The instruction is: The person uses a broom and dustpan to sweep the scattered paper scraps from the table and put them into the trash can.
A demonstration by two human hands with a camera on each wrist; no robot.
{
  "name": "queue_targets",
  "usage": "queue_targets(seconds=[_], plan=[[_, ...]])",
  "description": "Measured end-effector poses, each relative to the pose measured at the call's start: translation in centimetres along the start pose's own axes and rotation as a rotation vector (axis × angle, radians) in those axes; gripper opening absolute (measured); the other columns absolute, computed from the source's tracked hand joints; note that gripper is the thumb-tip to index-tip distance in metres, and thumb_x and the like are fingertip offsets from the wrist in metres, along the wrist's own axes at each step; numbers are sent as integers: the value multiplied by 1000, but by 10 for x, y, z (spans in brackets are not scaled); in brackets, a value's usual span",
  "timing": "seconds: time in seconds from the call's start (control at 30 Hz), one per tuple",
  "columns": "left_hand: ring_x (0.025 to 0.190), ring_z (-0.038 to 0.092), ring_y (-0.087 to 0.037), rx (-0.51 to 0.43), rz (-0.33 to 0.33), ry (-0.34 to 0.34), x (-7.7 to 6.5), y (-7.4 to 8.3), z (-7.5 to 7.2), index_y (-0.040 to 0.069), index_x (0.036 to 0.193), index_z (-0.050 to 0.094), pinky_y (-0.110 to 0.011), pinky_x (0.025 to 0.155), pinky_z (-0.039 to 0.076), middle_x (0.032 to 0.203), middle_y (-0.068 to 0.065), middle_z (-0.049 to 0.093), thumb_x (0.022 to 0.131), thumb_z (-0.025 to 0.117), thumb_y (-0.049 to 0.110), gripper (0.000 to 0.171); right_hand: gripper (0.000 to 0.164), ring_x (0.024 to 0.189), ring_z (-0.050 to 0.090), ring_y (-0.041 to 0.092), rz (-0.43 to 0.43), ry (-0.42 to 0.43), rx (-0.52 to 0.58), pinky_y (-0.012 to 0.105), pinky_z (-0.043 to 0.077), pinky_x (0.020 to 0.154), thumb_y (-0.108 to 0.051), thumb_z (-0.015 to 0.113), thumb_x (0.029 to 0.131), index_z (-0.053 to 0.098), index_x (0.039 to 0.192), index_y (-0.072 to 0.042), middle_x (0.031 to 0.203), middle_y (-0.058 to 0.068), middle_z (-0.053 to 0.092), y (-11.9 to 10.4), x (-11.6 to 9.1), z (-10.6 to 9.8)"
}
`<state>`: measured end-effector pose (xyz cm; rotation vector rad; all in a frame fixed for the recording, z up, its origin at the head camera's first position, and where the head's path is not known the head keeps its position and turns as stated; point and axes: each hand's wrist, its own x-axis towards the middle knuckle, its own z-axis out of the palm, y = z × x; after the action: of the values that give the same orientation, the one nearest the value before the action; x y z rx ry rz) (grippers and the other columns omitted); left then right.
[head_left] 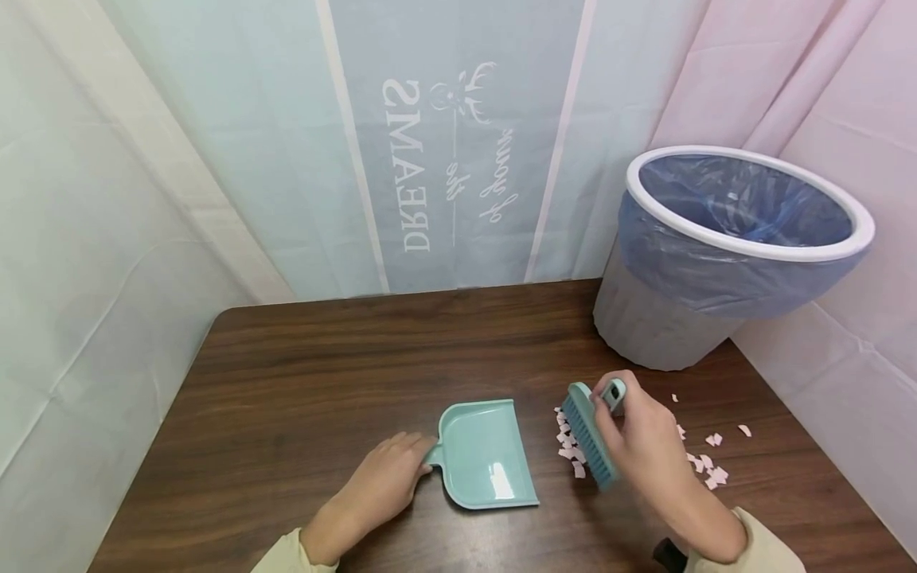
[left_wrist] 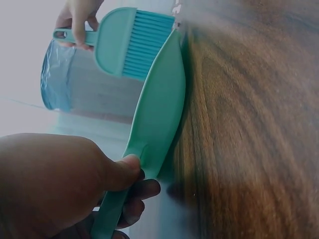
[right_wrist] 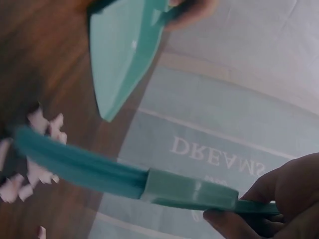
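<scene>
The dustpan [head_left: 478,458] was held by its handle [head_left: 435,455] in the left hand [head_left: 389,475], the brush [head_left: 596,436] gripped in the right hand [head_left: 647,431]. Between them, nearer the right hand, pale scraps [head_left: 568,453] were strewn on the table [head_left: 344,350]; the bristles [head_left: 584,439] were set roughly parallel to the dustpan's front edge [head_left: 526,455].

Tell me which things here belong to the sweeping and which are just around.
In the job:
brush, in the right hand
dustpan, in the left hand
paper scraps
bin, probably

Just around:
printed cloth behind the table
pale cloth at the left
</scene>
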<state>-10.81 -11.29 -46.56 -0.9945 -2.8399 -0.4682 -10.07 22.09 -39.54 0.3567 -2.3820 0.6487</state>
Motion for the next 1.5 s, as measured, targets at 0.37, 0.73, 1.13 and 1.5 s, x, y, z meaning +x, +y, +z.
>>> queue_targets(seconds=[0.37, 0.73, 1.13, 1.5], plan=[[97, 66, -24, -13, -15, -19, 1, -3, 0, 4, 118, 68, -45, 86, 56, 104, -5, 70, 91, 73, 10, 28, 34, 60, 54, 6, -107, -93, 235, 13, 42, 54, 17, 74, 82, 66, 102, -9, 89, -1, 71, 31, 35, -5], [99, 66, -23, -22, -19, -29, 1, -5, -3, 4, 119, 68, -44, 90, 56, 107, -6, 70, 92, 73, 9, 28, 40, 71, 63, 9, -182, -231, 297, 13, 43, 58, 19, 74, 80, 66, 102, -14, 97, -4, 74, 57, 31, 7], [99, 66, -25, -25, -22, -27, 1, -5, -4, 2, 120, 68, -44, 88, 56, 108, -8, 71, 92, 73, 10, 29, 43, 70, 61, 7, -225, -389, 425, 13, 44, 54, 15, 74, 83, 64, 106, -20, 100, -7, 72, 43, 23, -9], [93, 65, -23, -24, -8, -27, 1, -7, -5, 3, 118, 68, -42, 83, 56, 103, -6, 69, 91, 74, 8, 29, 39, 98, 72, 14, -221, -586, 669, 25, 58, 68, 20, 66, 87, 63, 105, -15, 103, -2, 74, 64, 42, -36]])
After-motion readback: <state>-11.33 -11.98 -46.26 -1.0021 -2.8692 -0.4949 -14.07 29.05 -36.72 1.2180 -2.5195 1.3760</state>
